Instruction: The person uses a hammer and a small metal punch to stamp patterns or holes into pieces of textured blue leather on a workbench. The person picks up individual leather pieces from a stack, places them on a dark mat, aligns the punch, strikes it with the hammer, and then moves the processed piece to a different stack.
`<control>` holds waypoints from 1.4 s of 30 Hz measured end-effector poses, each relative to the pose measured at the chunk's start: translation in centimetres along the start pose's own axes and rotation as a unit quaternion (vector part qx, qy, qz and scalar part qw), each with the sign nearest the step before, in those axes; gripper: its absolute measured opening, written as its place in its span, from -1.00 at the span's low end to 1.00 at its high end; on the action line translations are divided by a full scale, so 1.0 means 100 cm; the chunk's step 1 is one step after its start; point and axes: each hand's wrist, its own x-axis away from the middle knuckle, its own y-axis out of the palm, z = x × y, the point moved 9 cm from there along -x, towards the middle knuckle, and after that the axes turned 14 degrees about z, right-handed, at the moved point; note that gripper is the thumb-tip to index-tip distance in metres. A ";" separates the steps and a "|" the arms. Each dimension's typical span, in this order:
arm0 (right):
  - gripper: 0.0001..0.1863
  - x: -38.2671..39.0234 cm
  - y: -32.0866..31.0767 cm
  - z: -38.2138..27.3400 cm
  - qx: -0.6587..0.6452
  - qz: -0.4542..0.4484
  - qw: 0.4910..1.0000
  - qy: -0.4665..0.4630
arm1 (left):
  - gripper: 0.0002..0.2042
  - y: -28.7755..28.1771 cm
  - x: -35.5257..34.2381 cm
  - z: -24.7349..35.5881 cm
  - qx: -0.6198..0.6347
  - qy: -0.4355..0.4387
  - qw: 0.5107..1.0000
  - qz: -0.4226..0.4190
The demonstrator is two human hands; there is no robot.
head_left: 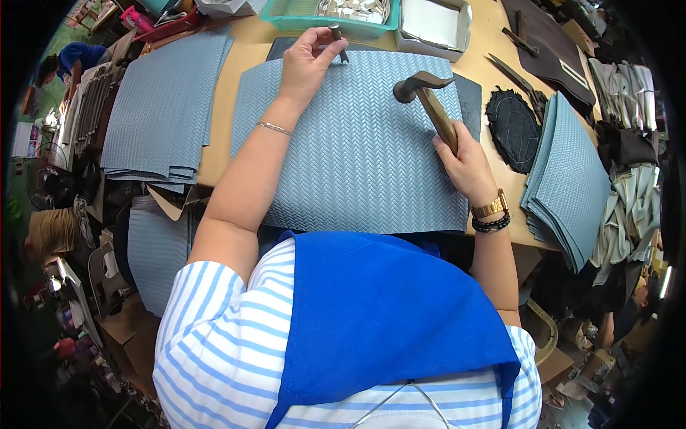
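Note:
A light-blue sheet with a woven herringbone texture (357,157) lies in front of me, partly over a dark board (468,107). Near its far edge, my left hand (306,68) pinches a short metal punch (339,44), tip pointing down at the sheet. Whether the tip touches the sheet I cannot tell. My right hand (468,164) is closed round the wooden handle of a hammer (437,118). The hammer's dark metal head is over the sheet, right of the punch and apart from it.
Stacks of similar blue sheets lie at left (157,107) and right (568,186). Beside the right stack are a black oval pad (513,129) and large scissors (518,77). At the back stand a green tray (286,19) and a white box (434,28). Another person (75,61) is far left.

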 end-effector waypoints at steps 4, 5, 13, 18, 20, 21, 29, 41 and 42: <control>-0.71 0.000 0.000 0.001 0.002 -0.001 1.000 0.011 | -0.71 -0.001 -0.001 -0.002 0.017 0.011 1.000 0.010; -0.71 0.000 0.000 0.002 0.003 0.000 1.000 0.014 | -0.71 0.000 -0.001 -0.002 0.009 0.013 1.000 0.007; -0.72 0.000 -0.001 -0.002 -0.001 0.007 1.000 0.002 | -0.72 0.000 0.001 -0.002 -0.020 0.020 1.000 0.003; -0.73 0.001 0.000 0.000 -0.008 0.004 1.000 0.008 | -0.73 0.003 0.005 0.002 -0.055 0.014 0.998 -0.017; -0.70 -0.001 0.002 0.006 -0.005 -0.003 1.000 -0.010 | -0.73 0.005 0.007 0.002 -0.050 0.015 0.998 -0.022; -0.70 -0.005 -0.003 0.002 -0.004 0.002 1.000 -0.015 | -0.73 0.006 0.006 0.003 -0.047 0.016 0.998 -0.029; -0.66 -0.067 -0.061 -0.121 -0.094 0.086 0.979 -0.161 | -0.77 0.003 0.008 0.011 -0.059 0.041 0.997 -0.017; -0.67 -0.073 -0.008 -0.106 0.034 -0.073 0.988 -0.129 | -0.78 0.002 0.011 0.021 -0.119 0.073 0.990 -0.030; -0.66 -0.069 -0.022 -0.091 0.013 -0.021 0.991 -0.135 | -0.78 0.004 0.012 0.020 -0.122 0.077 0.989 -0.031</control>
